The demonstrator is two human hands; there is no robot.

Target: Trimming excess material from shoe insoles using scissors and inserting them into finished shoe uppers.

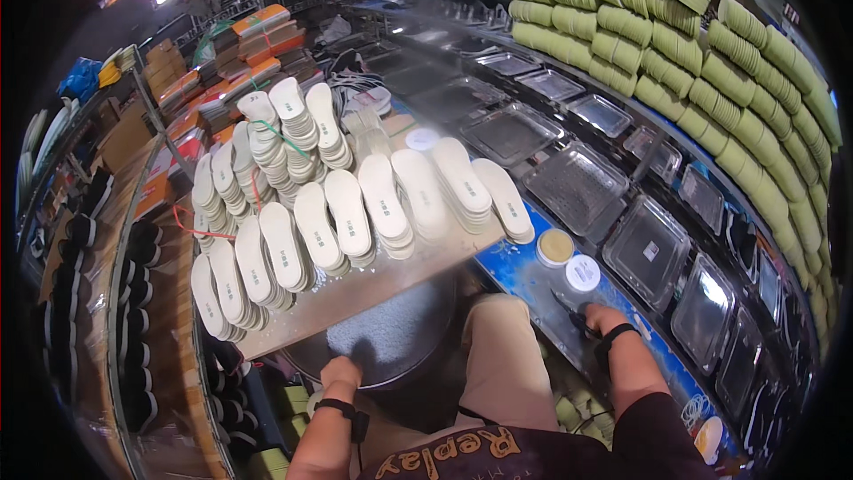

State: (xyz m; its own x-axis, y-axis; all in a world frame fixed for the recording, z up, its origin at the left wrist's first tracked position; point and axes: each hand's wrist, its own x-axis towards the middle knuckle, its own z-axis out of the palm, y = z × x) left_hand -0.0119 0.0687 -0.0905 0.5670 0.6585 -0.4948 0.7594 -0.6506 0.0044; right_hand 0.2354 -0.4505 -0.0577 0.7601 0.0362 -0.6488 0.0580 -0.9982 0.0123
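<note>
My left hand is at the near rim of a round tub with pale grainy material inside. Its fingers point away and are mostly hidden. On the blue bench at the right, my right hand is closed around dark-handled scissors, whose tip points up and left. Beyond the scissors lie a white round lid and a round tin with a tan top. Stacks of white insoles with green print stand in rows on a board above the tub.
Metal trays line the right side under a wall of bundled green insoles. Black shoes fill a wooden rack at left. Orange and brown boxes are piled behind the insoles. Rubber bands lie at the bench's near end.
</note>
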